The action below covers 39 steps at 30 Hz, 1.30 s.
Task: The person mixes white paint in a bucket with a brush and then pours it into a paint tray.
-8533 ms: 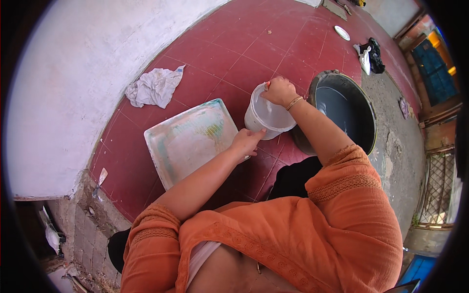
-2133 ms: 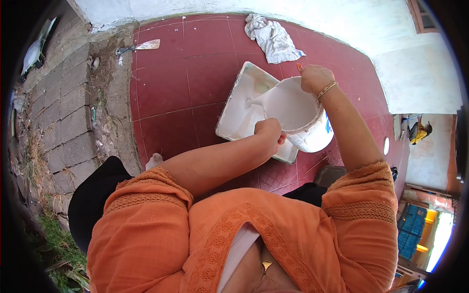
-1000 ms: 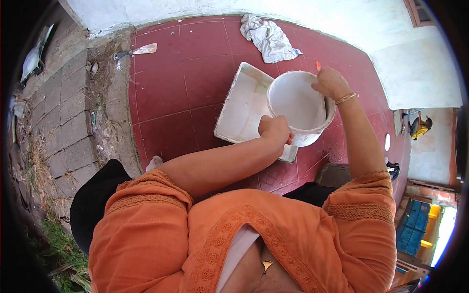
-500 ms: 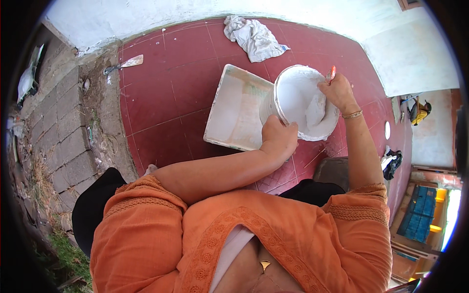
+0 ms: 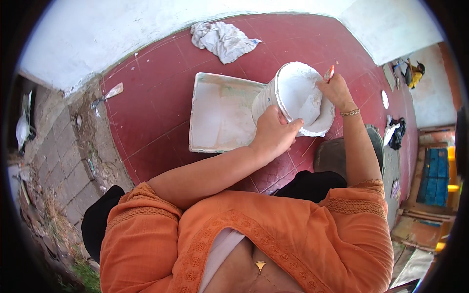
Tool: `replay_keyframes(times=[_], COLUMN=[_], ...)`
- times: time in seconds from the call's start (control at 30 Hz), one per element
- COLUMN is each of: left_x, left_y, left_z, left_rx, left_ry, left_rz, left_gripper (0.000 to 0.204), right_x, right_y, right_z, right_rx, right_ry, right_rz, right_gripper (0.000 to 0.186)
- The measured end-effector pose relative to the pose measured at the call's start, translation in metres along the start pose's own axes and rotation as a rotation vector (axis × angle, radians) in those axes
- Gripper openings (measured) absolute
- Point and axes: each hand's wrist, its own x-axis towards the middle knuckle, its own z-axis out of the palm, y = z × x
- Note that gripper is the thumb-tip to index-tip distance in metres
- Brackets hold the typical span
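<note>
A white bucket (image 5: 266, 100) leans with its mouth turned to the right, thick white paste coating its inside. My left hand (image 5: 276, 131) grips the bucket's near rim, thumb over the edge. Above the opposite side, my right hand (image 5: 336, 92) is closed round a putty knife (image 5: 329, 74), whose red handle end pokes out past the fist. Its blade reaches into the bucket and is hard to tell from the white paste. Beside the bucket on the left lies a shallow white tray (image 5: 195, 117), smeared with white, partly behind the bucket and my left hand.
On the red tiled floor (image 5: 151, 127), a crumpled white cloth (image 5: 222, 40) lies near the wall. Another putty knife (image 5: 108, 94) rests at the floor's left edge. A dark rounded object (image 5: 332, 155) stands below my right forearm. Grey paving (image 5: 61, 166) borders the left side.
The bucket has tipped further, its mouth swinging right. My left hand has shifted along with its rim, and the putty knife blade has become less distinct inside. The whole view has also turned slightly.
</note>
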Motion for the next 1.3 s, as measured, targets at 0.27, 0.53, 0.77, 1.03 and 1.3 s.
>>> replay_keyframes(times=[0.27,0.53,0.77,1.03,1.3], left_x=[0.04,0.076,0.098,0.11,0.095], left_y=[-0.011,-0.045,-0.101,-0.124,-0.129], left_z=[0.036,0.071,0.079,0.076,0.047], left_rx=[0.072,-0.079,-0.103,0.154,0.559], left_ry=[-0.217,-0.362,-0.413,-0.56,-0.617], left_rz=[-0.017,-0.134,-0.235,-0.284,-0.404], left_gripper=[0.03,0.03,0.028,0.023,0.028], right_x=[-0.009,-0.002,0.013,0.023,0.017], right_y=[0.053,0.087,0.117,0.143,0.147], right_z=[-0.022,-0.01,0.028,0.056,0.032], right_rx=[-0.077,-0.221,-0.251,-0.142,-0.106], right_ry=[0.096,0.06,-0.049,-0.11,-0.161], right_rz=[0.195,0.403,0.432,0.455,0.351], right_gripper=[0.037,0.037,0.043,0.037,0.039])
